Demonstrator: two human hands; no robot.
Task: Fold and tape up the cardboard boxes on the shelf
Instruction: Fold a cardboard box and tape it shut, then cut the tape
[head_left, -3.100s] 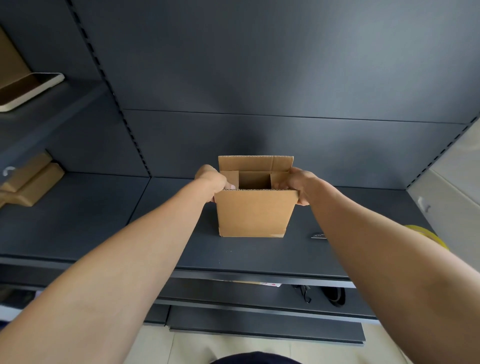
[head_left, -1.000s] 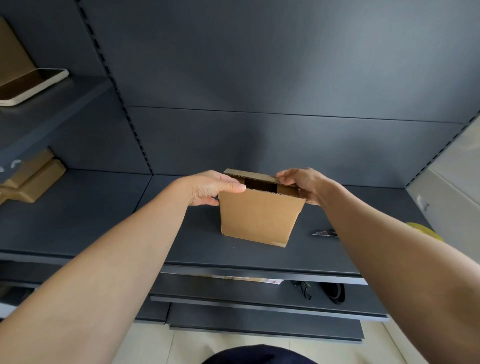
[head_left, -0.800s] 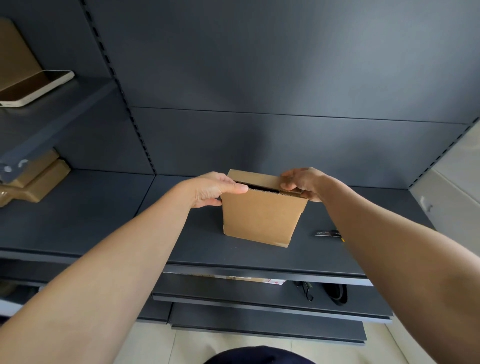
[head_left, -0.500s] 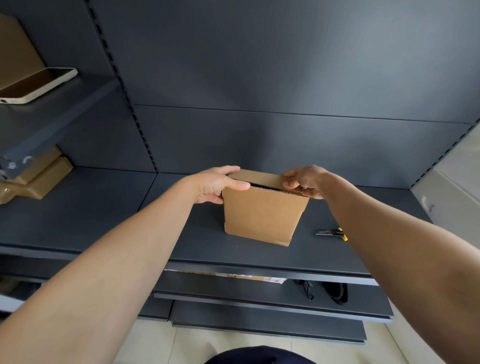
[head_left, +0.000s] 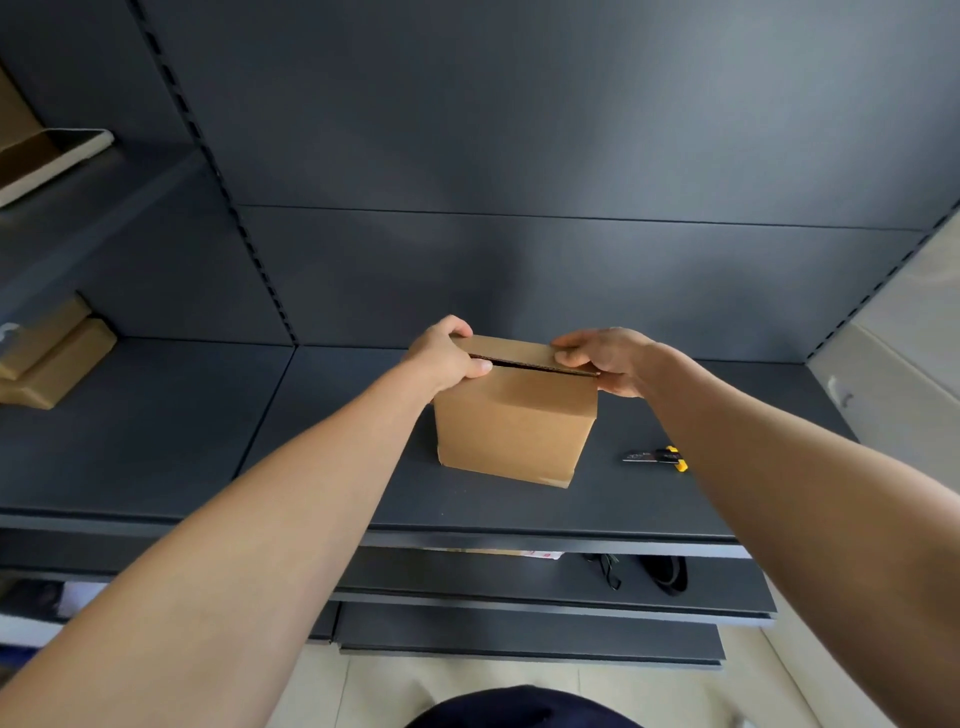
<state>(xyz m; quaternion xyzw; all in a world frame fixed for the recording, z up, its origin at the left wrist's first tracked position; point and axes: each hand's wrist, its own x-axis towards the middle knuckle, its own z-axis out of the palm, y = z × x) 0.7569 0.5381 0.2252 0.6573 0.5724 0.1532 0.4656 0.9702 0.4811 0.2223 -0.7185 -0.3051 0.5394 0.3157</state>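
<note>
A small brown cardboard box (head_left: 514, 421) stands upright on the dark grey shelf (head_left: 208, 441), turned slightly. Its top flap lies almost flat, with a thin dark gap along the front edge. My left hand (head_left: 449, 356) grips the box's top left corner, thumb on the front face. My right hand (head_left: 605, 358) holds the top right corner, fingers pressing on the flap.
A utility knife (head_left: 655, 457) with a yellow end lies on the shelf right of the box. Folded brown boxes (head_left: 49, 358) are stacked at the far left. A phone-like slab (head_left: 49, 161) rests on the upper left shelf. Black straps (head_left: 665, 571) sit on a lower shelf.
The upright back flap has been folded down over the box's open top, and the gap has narrowed. Both hands moved from the side flaps to the top corners. The box turned slightly.
</note>
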